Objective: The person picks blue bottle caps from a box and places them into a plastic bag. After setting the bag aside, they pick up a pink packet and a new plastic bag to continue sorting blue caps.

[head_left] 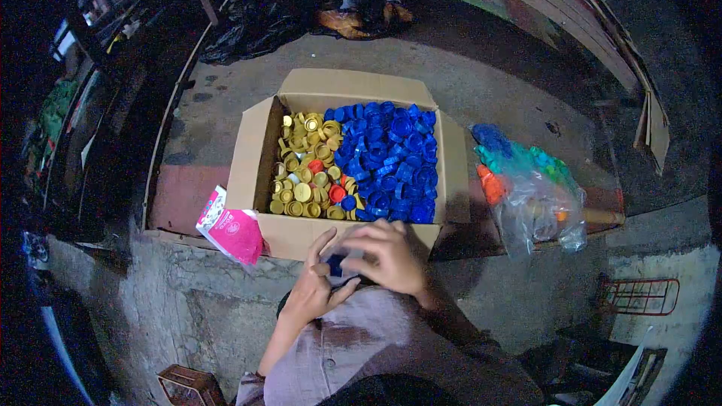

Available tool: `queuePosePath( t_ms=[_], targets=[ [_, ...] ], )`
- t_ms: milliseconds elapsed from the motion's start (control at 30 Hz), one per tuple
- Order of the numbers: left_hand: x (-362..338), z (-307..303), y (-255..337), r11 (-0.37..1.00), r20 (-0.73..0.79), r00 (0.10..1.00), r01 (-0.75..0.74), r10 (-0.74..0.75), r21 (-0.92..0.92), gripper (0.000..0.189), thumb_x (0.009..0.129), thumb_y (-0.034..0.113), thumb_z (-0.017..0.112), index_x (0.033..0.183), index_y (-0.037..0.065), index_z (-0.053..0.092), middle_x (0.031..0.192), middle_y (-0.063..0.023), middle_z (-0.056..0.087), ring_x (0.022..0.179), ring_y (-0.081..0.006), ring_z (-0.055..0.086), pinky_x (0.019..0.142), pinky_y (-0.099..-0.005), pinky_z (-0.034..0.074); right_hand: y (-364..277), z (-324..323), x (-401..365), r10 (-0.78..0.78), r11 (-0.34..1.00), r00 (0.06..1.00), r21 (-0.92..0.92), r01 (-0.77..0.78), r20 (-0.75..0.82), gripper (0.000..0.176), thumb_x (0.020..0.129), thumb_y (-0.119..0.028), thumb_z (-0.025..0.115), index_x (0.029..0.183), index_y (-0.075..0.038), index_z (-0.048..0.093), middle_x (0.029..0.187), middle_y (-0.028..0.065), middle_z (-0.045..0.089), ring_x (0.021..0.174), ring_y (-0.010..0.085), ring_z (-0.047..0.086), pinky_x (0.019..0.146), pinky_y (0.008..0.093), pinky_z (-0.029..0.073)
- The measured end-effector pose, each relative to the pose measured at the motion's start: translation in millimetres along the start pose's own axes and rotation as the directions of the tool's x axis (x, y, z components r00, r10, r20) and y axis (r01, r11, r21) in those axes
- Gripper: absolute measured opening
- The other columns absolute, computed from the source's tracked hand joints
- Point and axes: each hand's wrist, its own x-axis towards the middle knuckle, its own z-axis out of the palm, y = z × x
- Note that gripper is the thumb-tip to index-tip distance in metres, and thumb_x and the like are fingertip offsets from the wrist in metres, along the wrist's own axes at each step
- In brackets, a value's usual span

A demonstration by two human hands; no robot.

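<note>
In front of my body, at the near side of a cardboard box [259, 158], my two hands come close together. My left hand [310, 286] has its fingers curled around a small pale, see-through item with a dark blue patch [338, 264]; I cannot tell what it is. Over it hovers my right hand [391, 256], fingers bent and smeared by motion. Blue bottle caps [391, 158] fill the right part of the box. Yellow caps [302, 192] lie in the left part, with a few red ones [336, 193] and a blue one [348, 202] among them.
Right of the box, a clear plastic bag [538, 210] lies by orange, teal, green and blue pieces. A pink-and-white packet [229, 229] sits at the front left table edge. Black plastic sheeting [263, 26] is heaped at the back. A red wire rack [639, 297] stands low right.
</note>
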Motion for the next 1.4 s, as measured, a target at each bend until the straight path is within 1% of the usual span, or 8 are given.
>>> queuePosePath(
  t_ms=[400,500,600,733,867,933,1033,1400],
  targets=[
    [0.1,-1.8,-2.6,0.998,0.005,0.998,0.062,-0.062,0.027,0.052,0.067,0.022,0.071,0.088,-0.017,0.044,0.121,-0.0305,0.029,0.112,-0.0408,0.038,0.090,-0.0394,0.040,79.1,12.5,1.1,0.228,0.899,0.974,-0.385,-0.208,0.006,0.008,0.073,-0.017,0.061,0.072,-0.010,0.064,0.067,0.0048,0.054,0.067,0.0192,0.049,0.058,0.0284,0.036],
    [-0.1,-1.2,-4.3,1.000,-0.017,1.000,0.021,-0.020,0.017,0.048,0.067,0.022,0.071,0.082,-0.012,0.041,0.121,-0.0307,0.029,0.111,-0.0423,0.039,0.088,-0.0403,0.041,86.1,10.1,-2.0,0.435,0.855,0.888,0.239,-0.460,0.151,0.013,0.078,-0.022,0.058,0.078,-0.010,0.063,0.062,0.0009,0.051,0.061,0.0121,0.046,0.053,0.0238,0.032],
    [0.8,2.0,-4.4,0.999,-0.055,0.998,0.005,-0.008,-0.050,0.050,0.067,0.021,0.071,0.081,-0.008,0.034,0.121,-0.0310,0.029,0.109,-0.0438,0.040,0.086,-0.0415,0.043,82.0,6.6,-9.0,0.518,0.071,0.795,0.910,-0.408,0.316,0.010,0.086,-0.017,0.048,0.083,-0.009,0.052,0.063,-0.0057,0.040,0.056,0.0069,0.039,0.053,0.0223,0.032],
    [0.0,3.2,-3.8,0.999,-0.070,0.997,-0.033,0.030,-0.039,0.053,0.067,0.020,0.071,0.084,-0.007,0.029,0.120,-0.0312,0.029,0.108,-0.0445,0.041,0.085,-0.0424,0.043,73.6,8.4,-16.3,0.400,-0.554,0.799,0.813,-0.180,0.450,0.018,0.087,-0.019,0.043,0.070,-0.014,0.040,0.061,-0.0062,0.032,0.057,0.0069,0.036,0.054,0.0226,0.032],
    [-0.6,1.8,-1.9,0.999,-0.036,0.999,-0.020,0.019,-0.025,0.053,0.067,0.020,0.071,0.084,-0.006,0.029,0.120,-0.0315,0.029,0.109,-0.0443,0.040,0.085,-0.0423,0.044,49.2,2.3,-15.6,0.329,-0.558,0.871,0.819,-0.132,0.365,0.012,0.086,-0.017,0.047,0.076,-0.011,0.049,0.063,-0.0061,0.040,0.057,0.0079,0.040,0.054,0.0234,0.034],
    [1.0,-0.5,0.9,0.999,-0.044,0.999,-0.009,0.007,-0.047,0.051,0.067,0.021,0.071,0.082,-0.005,0.030,0.120,-0.0315,0.029,0.110,-0.0444,0.039,0.085,-0.0421,0.044,12.0,0.2,-12.0,0.513,0.494,0.857,0.800,-0.339,0.047,0.012,0.085,-0.015,0.050,0.084,-0.006,0.057,0.066,-0.0044,0.048,0.059,0.0107,0.045,0.055,0.0252,0.036],
    [4.0,-4.5,6.7,0.999,0.056,0.998,0.038,-0.040,0.033,0.047,0.067,0.021,0.071,0.081,-0.008,0.038,0.119,-0.0311,0.031,0.111,-0.0434,0.038,0.086,-0.0408,0.043,-7.6,7.6,-12.1,0.080,0.946,0.995,0.310,-0.093,0.057,0.012,0.077,-0.012,0.058,0.082,-0.002,0.062,0.067,0.0072,0.056,0.057,0.0166,0.052,0.052,0.0255,0.038],
    [-6.3,0.6,-1.4,1.000,0.026,1.000,-0.014,0.013,0.012,0.040,0.066,0.020,0.072,0.064,-0.007,0.042,0.115,-0.0331,0.033,0.113,-0.0422,0.037,0.087,-0.0401,0.043,76.2,13.3,10.7,0.143,0.884,0.965,-0.410,-0.224,-0.218,0.010,0.066,-0.013,0.064,0.075,-0.009,0.065,0.067,0.0037,0.049,0.072,0.0207,0.047,0.064,0.0341,0.034]
  ],
)
